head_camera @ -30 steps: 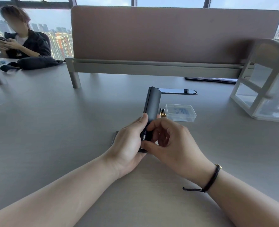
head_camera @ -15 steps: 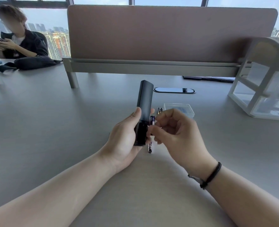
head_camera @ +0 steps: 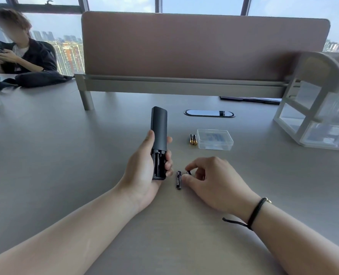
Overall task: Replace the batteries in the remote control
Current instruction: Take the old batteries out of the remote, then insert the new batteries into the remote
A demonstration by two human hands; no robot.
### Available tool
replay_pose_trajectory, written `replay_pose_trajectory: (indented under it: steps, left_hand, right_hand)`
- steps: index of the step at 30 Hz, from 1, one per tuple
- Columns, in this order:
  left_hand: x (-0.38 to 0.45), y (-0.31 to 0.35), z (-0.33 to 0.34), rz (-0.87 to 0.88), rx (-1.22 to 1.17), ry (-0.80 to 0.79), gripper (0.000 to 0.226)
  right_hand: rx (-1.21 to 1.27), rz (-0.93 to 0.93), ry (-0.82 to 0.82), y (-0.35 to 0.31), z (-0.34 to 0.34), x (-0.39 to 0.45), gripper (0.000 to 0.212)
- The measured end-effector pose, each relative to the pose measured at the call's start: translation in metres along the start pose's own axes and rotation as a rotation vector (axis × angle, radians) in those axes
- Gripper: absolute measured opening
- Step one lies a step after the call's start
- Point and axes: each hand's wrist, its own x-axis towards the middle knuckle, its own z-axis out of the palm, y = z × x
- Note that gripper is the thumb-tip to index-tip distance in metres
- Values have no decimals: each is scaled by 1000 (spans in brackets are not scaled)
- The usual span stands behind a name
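While left hand (head_camera: 144, 175) grips remote (head_camera: 158, 139) | right hand (head_camera: 214, 179) pinches battery (head_camera: 188, 172)

Left hand (head_camera: 144, 175) wrapped around black remote control (head_camera: 158, 135), empty battery bay facing up. Right hand (head_camera: 214, 181) low over grey worktop (head_camera: 65, 155), fingertips (head_camera: 186, 178) pinching a dark battery (head_camera: 188, 172); second dark battery (head_camera: 178, 180) flat between both hands. Two gold-tipped batteries (head_camera: 193, 139) just beside clear plastic case (head_camera: 215, 139).
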Motion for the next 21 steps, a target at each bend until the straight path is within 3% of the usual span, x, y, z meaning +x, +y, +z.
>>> replay_pose_trajectory:
  steps: [7, 21]
  left_hand:
    - [3, 1, -3, -41, -19, -34, 56]
    - [3, -4, 1, -103, -74, -8, 57]
  right_hand:
    - [97, 35, 28, 7, 2, 6, 21]
    - [30, -14, 7, 0, 13, 2, 21]
